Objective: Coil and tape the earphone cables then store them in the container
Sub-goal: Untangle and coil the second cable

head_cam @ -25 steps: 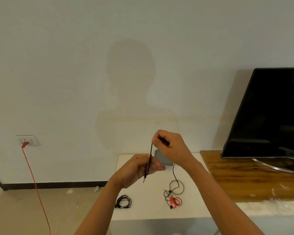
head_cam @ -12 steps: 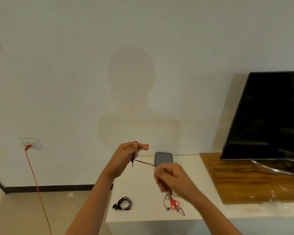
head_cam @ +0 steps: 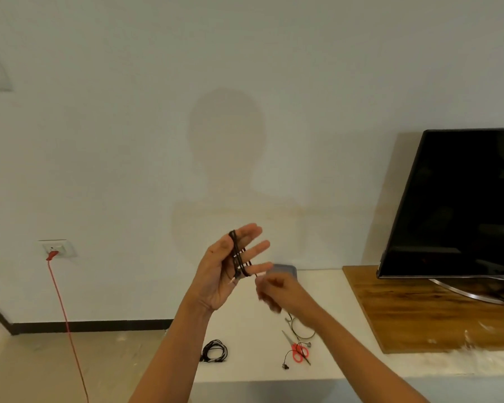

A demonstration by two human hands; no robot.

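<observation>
Fingers (head_cam: 253, 248) of left hand (head_cam: 221, 274) spread as a former, black earphone cable (head_cam: 239, 258) looped around them; right hand (head_cam: 277, 292) pinches the trailing end, blurred. Grey container (head_cam: 287, 269) waits on table (head_cam: 326, 289) behind.

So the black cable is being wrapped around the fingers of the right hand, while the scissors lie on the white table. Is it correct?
Not quite. The head view shows the black cable wound around the fingers of the left hand; the right hand feeds it. The scissors do lie on the white table.

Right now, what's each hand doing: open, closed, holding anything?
Left hand: open, fingers spread, black earphone cable wound around them.
Right hand: closed, pinching the cable's loose end; motion-blurred.
</observation>
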